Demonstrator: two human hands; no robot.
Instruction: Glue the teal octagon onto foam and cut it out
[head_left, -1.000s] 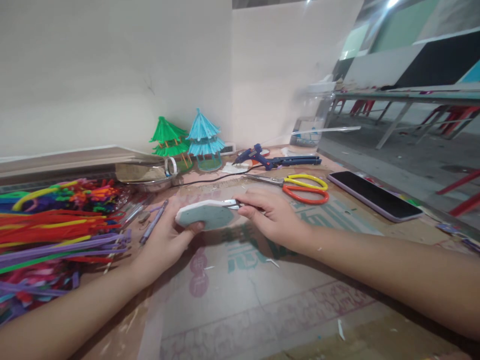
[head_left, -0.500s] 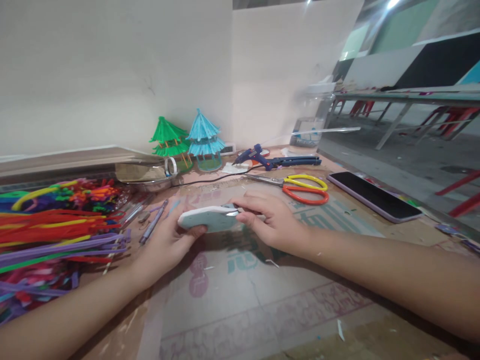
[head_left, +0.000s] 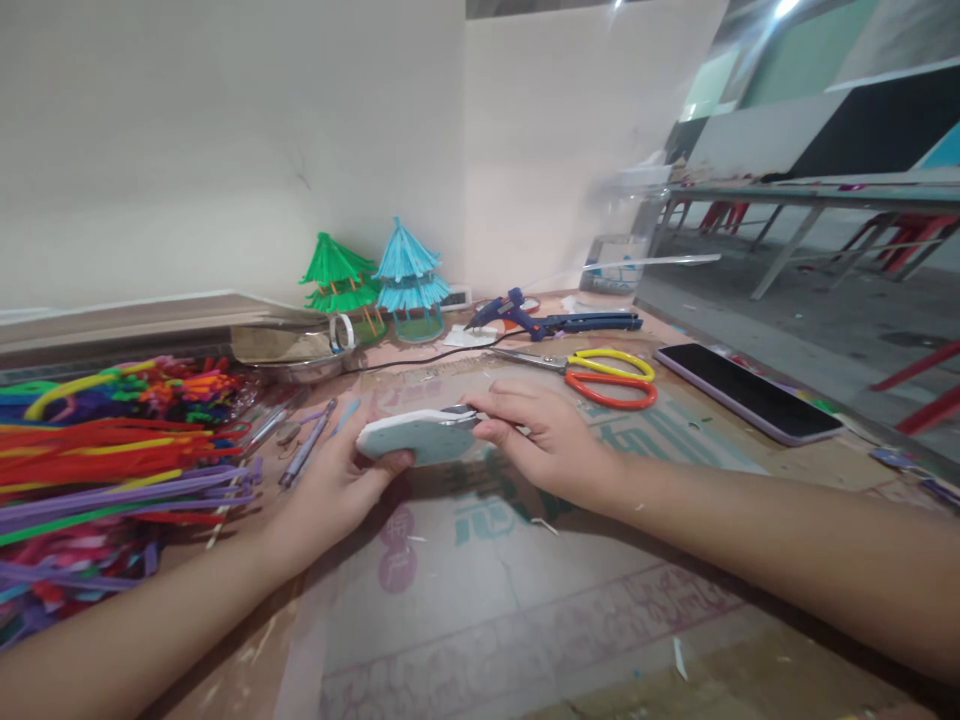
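Observation:
My left hand point(head_left: 349, 475) is closed on the left end of a flat, pale blue-grey disc point(head_left: 420, 440) with a thick white rim, its thumb lying along the near face. At the disc's right edge, my right hand point(head_left: 544, 435) pinches a small thin blade-like piece point(head_left: 459, 411), dark and partly shiny. That piece lies against the white rim; most of it is hidden by the fingers. Both hands hover over the cardboard mat point(head_left: 480, 600). Past the right hand lie scissors point(head_left: 611, 380) with one yellow and one red-orange handle.
Bundles of coloured pipe cleaners point(head_left: 112, 450) and a purple pen point(head_left: 309, 445) lie at left. Behind stand a green pagoda model point(head_left: 337, 275), a blue one point(head_left: 409, 275), a metal bowl point(head_left: 300, 365) and a glue gun point(head_left: 510, 312) beside pliers point(head_left: 592, 322). A phone point(head_left: 746, 392) rests at right.
The blade-like piece in my right hand has turned and shifted along the rim; its shiny tip no longer shows over the near face. The left hand stays almost still.

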